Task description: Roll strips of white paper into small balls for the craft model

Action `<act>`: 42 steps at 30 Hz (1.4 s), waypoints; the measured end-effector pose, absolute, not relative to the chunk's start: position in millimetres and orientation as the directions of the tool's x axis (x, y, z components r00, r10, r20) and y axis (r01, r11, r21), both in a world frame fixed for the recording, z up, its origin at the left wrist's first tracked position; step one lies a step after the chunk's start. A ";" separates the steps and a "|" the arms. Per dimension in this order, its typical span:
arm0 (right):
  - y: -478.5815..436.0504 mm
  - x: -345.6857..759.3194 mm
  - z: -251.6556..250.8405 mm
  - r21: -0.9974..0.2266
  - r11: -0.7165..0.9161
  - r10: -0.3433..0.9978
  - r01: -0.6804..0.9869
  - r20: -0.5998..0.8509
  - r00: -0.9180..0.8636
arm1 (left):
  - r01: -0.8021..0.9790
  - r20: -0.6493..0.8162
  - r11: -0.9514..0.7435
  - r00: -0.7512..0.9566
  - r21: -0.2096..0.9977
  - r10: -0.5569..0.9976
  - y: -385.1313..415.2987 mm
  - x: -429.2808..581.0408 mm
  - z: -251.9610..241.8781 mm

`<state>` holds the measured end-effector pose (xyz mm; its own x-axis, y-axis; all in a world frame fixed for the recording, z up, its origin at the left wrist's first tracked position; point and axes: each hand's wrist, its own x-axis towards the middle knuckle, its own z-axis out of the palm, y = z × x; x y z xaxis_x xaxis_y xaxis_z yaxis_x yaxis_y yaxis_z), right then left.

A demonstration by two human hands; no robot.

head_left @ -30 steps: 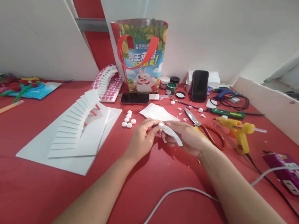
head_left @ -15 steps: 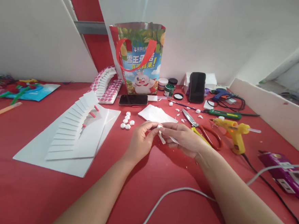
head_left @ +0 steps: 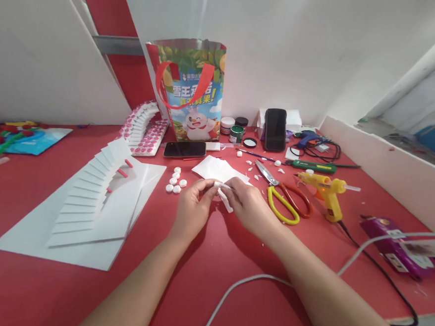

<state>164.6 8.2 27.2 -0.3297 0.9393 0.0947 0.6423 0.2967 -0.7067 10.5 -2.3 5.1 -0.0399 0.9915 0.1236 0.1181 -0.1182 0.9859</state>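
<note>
Between the fingertips of my left hand point(head_left: 197, 201) and my right hand point(head_left: 250, 202) is a strip of white paper point(head_left: 225, 200), its upper end rolled up and a loose tail hanging below. Both hands are closed in a pinch on it, above the red table point(head_left: 210, 262). Left of my left hand lie several small white paper rosettes point(head_left: 177, 180). Just behind my hands rest white paper sheets point(head_left: 217, 168). To the right of my right hand lie scissors point(head_left: 280, 192) with one yellow and one red handle, their blades pointing away.
A fan-shaped white card model point(head_left: 89, 189) stands at left on white boards. Behind are a gift bag point(head_left: 192, 91), a phone lying flat point(head_left: 184, 149), paint jars point(head_left: 236, 133) and an upright phone point(head_left: 275, 130). A yellow glue gun point(head_left: 325, 190), purple power strip point(head_left: 394, 245) and white cable point(head_left: 238, 286) occupy the right.
The view has shifted, so most things sit further left. My right fingers have moved along the rolled paper, exposing more of it between my hands, and the yellow scissor handle shows more.
</note>
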 end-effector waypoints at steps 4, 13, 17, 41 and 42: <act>2.5 160.6 24.6 -0.598 0.412 0.907 0.688 0.200 -0.370 | 0.217 0.248 -0.221 -0.104 0.951 0.963 -5.1 11.9 3.3; -2.4 155.3 25.2 -0.651 0.391 0.919 0.650 0.243 -0.310 | 0.459 0.596 -0.494 -0.104 0.739 0.796 -10.0 19.6 -1.7; 0.9 162.3 28.8 -0.694 0.380 0.923 0.612 0.242 -0.298 | 0.444 0.612 -0.531 -0.051 0.722 0.789 -12.2 21.0 -1.7; 24.6 176.4 36.2 -0.792 -0.583 0.752 -0.178 -0.445 -0.486 | 0.421 0.277 -0.285 0.082 0.861 0.957 -0.2 2.4 7.0; 24.6 177.3 34.3 -0.785 -0.586 0.749 -0.200 -0.431 -0.504 | 0.423 0.277 -0.286 0.086 0.860 0.957 -0.1 2.4 7.3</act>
